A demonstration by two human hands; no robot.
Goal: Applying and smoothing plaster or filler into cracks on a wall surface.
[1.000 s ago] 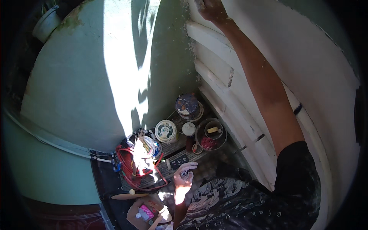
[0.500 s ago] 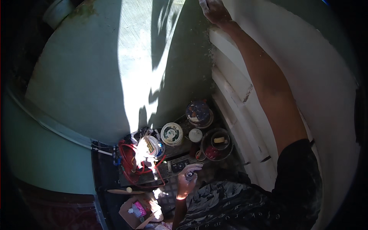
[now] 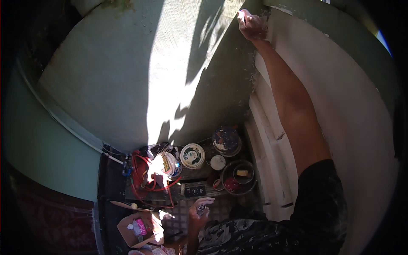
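Lower centre of the frame: my left hand (image 3: 197, 217) has its fingers curled around a small round container (image 3: 201, 209), seated between thumb and forefinger. I judge it light, stiff, possibly slippery if dusty; best gripped by its sides. Upper centre-right: my right hand (image 3: 252, 27) is at the green wall (image 3: 127, 80); whether its bent fingers clamp anything, I cannot tell.

A desk of weathered grey wooden planks (image 3: 198, 174) carries a looped red rubber hose (image 3: 135, 171) at its left, around a white round bucket (image 3: 173, 163). Along the far side stand a white round tub with a dark-smeared lid (image 3: 192, 156) and a dark, paint-spattered round container (image 3: 225, 139). Farther right sit a small white-topped round pot (image 3: 218, 162) and a wide grey round basin (image 3: 239, 194), while a flat black rectangular case (image 3: 194, 191) lies on the near planks.
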